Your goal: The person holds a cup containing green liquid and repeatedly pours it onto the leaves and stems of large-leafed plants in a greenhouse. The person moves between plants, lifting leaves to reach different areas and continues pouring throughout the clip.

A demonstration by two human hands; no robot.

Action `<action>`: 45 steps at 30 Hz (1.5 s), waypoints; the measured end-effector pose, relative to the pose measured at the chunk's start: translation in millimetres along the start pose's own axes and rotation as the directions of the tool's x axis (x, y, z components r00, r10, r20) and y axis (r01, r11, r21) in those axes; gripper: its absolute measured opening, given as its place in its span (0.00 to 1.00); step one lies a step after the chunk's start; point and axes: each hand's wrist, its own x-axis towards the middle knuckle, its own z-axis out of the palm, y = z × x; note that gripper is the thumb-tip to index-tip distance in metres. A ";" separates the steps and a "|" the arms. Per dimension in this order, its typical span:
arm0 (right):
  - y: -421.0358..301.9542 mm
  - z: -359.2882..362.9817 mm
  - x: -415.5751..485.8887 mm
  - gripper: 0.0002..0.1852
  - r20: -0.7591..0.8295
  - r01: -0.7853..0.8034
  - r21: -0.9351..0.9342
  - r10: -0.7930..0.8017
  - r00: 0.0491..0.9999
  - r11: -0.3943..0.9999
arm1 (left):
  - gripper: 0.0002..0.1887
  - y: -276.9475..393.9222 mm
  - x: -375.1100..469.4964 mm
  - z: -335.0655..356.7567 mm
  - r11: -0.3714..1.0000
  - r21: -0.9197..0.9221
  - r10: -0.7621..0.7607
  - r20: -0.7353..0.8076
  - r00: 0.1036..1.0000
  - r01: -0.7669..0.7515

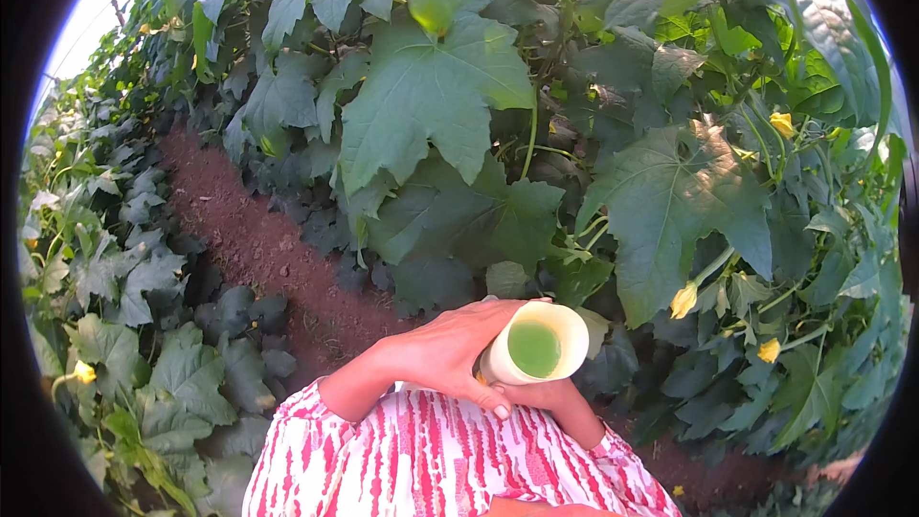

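A pale yellow cup (497, 361) with green contents (534, 349) is held in front of my body, its mouth tilted up towards me. My left hand (444, 350) wraps it from the left, with the fingers passing behind the far side and the thumb low on the near side. Beneath the cup, my right hand (537, 393) supports it from the right; most of its fingers are hidden by the cup. The two hands meet near the left thumb tip. Whether the green is liquid or something more solid is hard to tell.
Dense gourd vines with broad lobed leaves (438, 93) rise right ahead, some close to the camera. Yellow flowers (684, 300) hang on the right. A bare reddish soil path (251, 237) runs up to the left, bordered by more leafy plants (183, 373).
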 end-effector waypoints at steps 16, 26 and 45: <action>-28.2 167.8 150.1 0.41 0.330 -0.143 0.212 0.067 0.941 0.967 | 0.44 -33.0 -139.8 -143.8 0.982 -0.187 -0.063 -0.327 0.943 0.001; 18.1 149.1 235.0 0.39 0.452 0.238 0.134 -0.273 0.849 0.962 | 0.51 -13.2 -108.6 -256.4 0.870 0.486 0.407 -0.605 0.685 -0.088; -21.5 185.9 297.2 0.37 0.024 0.184 -0.086 -0.183 0.983 0.979 | 0.64 -96.2 -101.3 -348.7 0.992 -0.076 0.107 0.056 0.993 -0.102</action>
